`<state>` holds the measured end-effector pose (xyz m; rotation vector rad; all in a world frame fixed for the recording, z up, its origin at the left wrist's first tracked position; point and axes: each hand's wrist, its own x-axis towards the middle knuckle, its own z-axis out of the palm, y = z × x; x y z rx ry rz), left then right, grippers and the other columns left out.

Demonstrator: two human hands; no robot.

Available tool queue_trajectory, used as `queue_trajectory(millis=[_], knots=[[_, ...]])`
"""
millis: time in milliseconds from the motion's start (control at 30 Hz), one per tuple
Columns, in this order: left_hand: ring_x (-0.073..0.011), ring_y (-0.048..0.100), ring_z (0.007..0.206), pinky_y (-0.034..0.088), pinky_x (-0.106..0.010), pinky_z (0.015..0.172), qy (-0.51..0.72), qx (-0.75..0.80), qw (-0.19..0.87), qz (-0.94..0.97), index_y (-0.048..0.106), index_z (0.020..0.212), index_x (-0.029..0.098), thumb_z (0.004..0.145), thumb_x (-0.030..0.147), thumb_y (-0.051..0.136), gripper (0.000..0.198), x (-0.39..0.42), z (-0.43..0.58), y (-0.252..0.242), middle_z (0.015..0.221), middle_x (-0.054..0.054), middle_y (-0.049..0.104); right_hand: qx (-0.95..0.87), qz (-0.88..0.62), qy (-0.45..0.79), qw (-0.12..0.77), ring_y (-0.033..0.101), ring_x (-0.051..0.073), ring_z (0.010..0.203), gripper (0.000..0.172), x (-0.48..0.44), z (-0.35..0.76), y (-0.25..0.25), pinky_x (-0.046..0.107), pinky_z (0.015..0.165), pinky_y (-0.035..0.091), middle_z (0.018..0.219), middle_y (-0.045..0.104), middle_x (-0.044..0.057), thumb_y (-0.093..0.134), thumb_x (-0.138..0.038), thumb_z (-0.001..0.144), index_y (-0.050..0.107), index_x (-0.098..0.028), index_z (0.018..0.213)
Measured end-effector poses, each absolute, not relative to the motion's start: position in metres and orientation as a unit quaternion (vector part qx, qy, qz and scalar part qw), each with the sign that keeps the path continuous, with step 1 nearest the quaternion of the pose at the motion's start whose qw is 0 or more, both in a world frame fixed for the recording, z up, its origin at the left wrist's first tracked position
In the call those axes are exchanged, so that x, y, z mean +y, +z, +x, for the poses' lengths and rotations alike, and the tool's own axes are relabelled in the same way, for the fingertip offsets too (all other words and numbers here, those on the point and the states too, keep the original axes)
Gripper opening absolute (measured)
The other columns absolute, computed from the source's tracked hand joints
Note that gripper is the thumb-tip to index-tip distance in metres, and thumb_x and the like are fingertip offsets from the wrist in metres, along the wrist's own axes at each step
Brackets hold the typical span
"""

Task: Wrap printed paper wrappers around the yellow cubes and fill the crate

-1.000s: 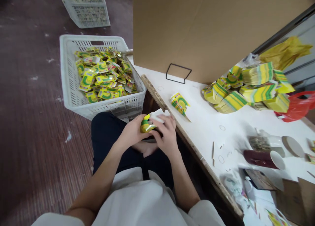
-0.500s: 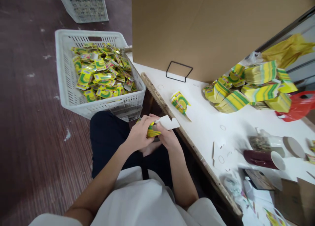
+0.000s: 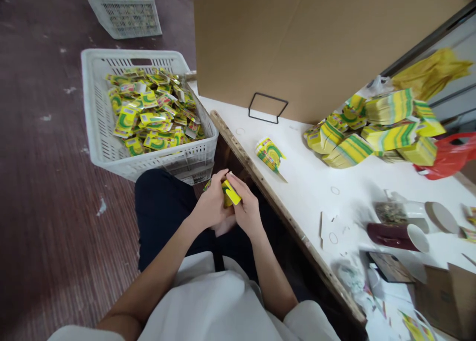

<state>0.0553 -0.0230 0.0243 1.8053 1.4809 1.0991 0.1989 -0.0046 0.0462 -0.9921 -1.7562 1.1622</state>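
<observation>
Over my lap, my left hand (image 3: 210, 204) and my right hand (image 3: 245, 207) both grip one small yellow and green packet (image 3: 230, 195), fingers pinched round it from either side. The packet is folded, its yellow face turned up. Just ahead on the floor stands a white plastic crate (image 3: 100, 128) heaped with several similar yellow and green packets (image 3: 150, 113). A small bundle of the same packets (image 3: 270, 153) lies on the white table (image 3: 308, 187) to the right of my hands.
Stacks of yellow and green flat cartons (image 3: 379, 130) sit at the table's far right, beside a red bag (image 3: 451, 157). A big cardboard sheet (image 3: 297, 43) stands behind. Cups (image 3: 401, 234) and scraps lie near the front. A second crate (image 3: 124, 9) stands farther off.
The white flap that stuck out to the right of the packet half a second ago is folded in now. My hands have drawn closer together round it.
</observation>
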Motion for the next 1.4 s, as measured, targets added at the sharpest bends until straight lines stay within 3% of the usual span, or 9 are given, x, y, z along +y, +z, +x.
queue_trajectory(millis=[100,200,267,467,700,967,1167,1400], knots=[[-0.0361,0.053,0.128,0.049,-0.052,0.102,0.392,0.586,0.223,0.673,0.035,0.139,0.018,0.067,0.012,0.067,0.079,-0.023,0.058,0.024,0.135,-0.018,0.050,-0.683,-0.416,0.422,0.427,0.052,0.022,0.141,0.047,-0.002,0.202,0.041,0.043,0.121,0.040,0.150,0.057,0.005,0.045,-0.020,0.099,0.062,-0.031,0.141],[-0.0344,0.060,0.118,0.050,-0.052,0.099,0.352,0.608,0.224,0.676,0.048,0.126,0.020,0.070,0.013,0.067,0.059,-0.023,0.051,0.030,0.124,-0.013,0.061,-0.698,-0.423,0.394,0.423,0.045,0.023,0.147,0.049,0.002,0.207,0.038,0.044,0.122,0.039,0.158,0.048,0.004,0.049,-0.022,0.098,0.056,-0.033,0.146],[-0.0328,0.064,0.113,0.052,-0.049,0.097,0.353,0.608,0.239,0.670,0.053,0.121,0.021,0.070,0.018,0.071,0.054,-0.022,0.044,0.035,0.119,-0.011,0.066,-0.735,-0.401,0.387,0.386,0.042,0.025,0.149,0.046,0.006,0.212,0.040,0.044,0.121,0.039,0.161,0.043,0.004,0.056,-0.023,0.097,0.061,-0.033,0.141],[-0.0301,0.071,0.103,0.056,-0.042,0.092,0.355,0.591,0.261,0.676,0.064,0.112,0.023,0.064,0.032,0.081,0.052,-0.019,0.026,0.041,0.113,-0.007,0.074,-0.788,-0.350,0.421,0.282,0.052,0.026,0.142,0.026,0.021,0.227,0.054,0.043,0.118,0.043,0.149,0.058,0.007,0.066,-0.026,0.093,0.078,-0.031,0.115],[-0.0302,0.072,0.102,0.057,-0.042,0.093,0.344,0.588,0.262,0.683,0.068,0.112,0.022,0.065,0.030,0.078,0.049,-0.016,0.028,0.039,0.115,-0.008,0.075,-0.770,-0.387,0.404,0.309,0.052,0.026,0.141,0.022,0.019,0.221,0.048,0.043,0.117,0.043,0.146,0.060,0.011,0.065,-0.022,0.093,0.080,-0.027,0.108],[-0.0281,0.074,0.092,0.058,-0.039,0.084,0.347,0.577,0.296,0.678,0.071,0.109,0.025,0.059,0.030,0.081,0.051,-0.014,0.022,0.036,0.103,-0.004,0.077,-0.772,-0.346,0.450,0.287,0.055,0.026,0.138,0.016,0.024,0.229,0.041,0.042,0.116,0.043,0.149,0.057,0.009,0.071,-0.028,0.089,0.080,-0.027,0.103],[-0.0298,0.073,0.101,0.057,-0.041,0.091,0.349,0.578,0.276,0.684,0.070,0.114,0.025,0.061,0.027,0.079,0.054,-0.012,0.022,0.035,0.113,-0.006,0.076,-0.773,-0.343,0.436,0.307,0.044,0.026,0.148,0.035,0.018,0.220,0.040,0.044,0.119,0.039,0.151,0.054,0.013,0.066,-0.035,0.094,0.068,-0.026,0.128],[-0.0308,0.073,0.098,0.058,-0.043,0.090,0.333,0.576,0.284,0.690,0.070,0.112,0.022,0.060,0.027,0.079,0.053,-0.014,0.024,0.043,0.110,-0.008,0.077,-0.768,-0.351,0.434,0.313,0.054,0.026,0.138,0.017,0.017,0.222,0.044,0.044,0.116,0.042,0.145,0.057,0.015,0.066,-0.032,0.093,0.072,-0.022,0.104]])
